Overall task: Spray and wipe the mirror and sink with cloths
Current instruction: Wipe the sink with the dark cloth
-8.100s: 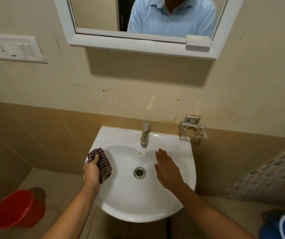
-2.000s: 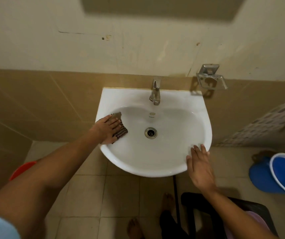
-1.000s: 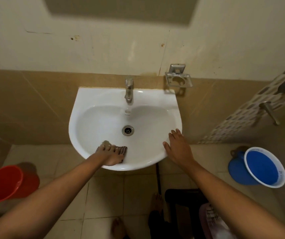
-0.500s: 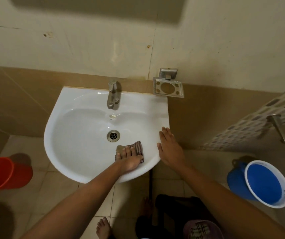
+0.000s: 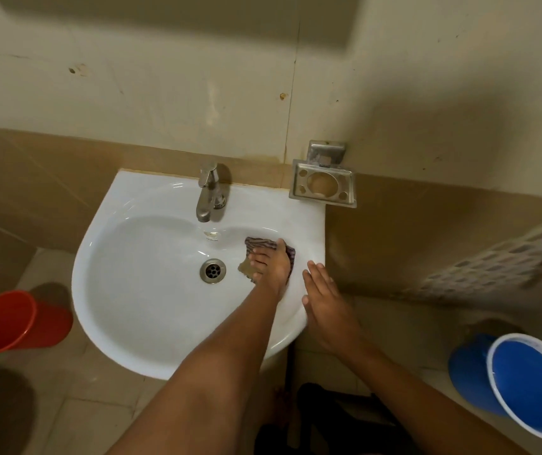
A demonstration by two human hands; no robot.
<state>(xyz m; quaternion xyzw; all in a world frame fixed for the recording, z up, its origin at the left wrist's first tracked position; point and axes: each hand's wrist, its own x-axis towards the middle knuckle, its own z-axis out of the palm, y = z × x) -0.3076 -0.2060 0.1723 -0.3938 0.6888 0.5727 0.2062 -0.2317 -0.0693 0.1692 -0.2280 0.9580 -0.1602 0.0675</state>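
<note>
Left hand point(image 5: 271, 266) flat on checked cloth point(image 5: 264, 246) against right inner wall of white sink point(image 5: 151, 310), center-right of frame; fingers spread and straight, pressing, not curled round it. Most of cloth hidden under hand; only dark striped edge above fingers, a strip along right side and a tan corner toward drain point(image 5: 212, 271) visible. Pattern hard to make out.

Right hand point(image 5: 323, 298) resting open on right rim of sink, fingers straight and together, just beside left hand, apart from cloth. Thumb partly hidden by the rim edge.

Tap point(image 5: 208, 192) at back center of sink, spout pointing into bowl. Small mark below tap on bowl wall, too blurred to read. No readable writing or brand anywhere.

Metal holder point(image 5: 323, 185) on wall just right of sink's back corner, with a large round hole and smaller ones at corners.

Red bucket point(image 5: 16, 321) at left edge, lower part cut off by frame. Blue tub point(image 5: 529, 384) at lower right, cut off by right edge. Dark shadow band across top of frame, source out of frame. Metal fitting at right edge over patterned tiles, cut off and blurred. Bare foot point(image 5: 281, 405) and dark shape below sink, dim, hard to tell.
</note>
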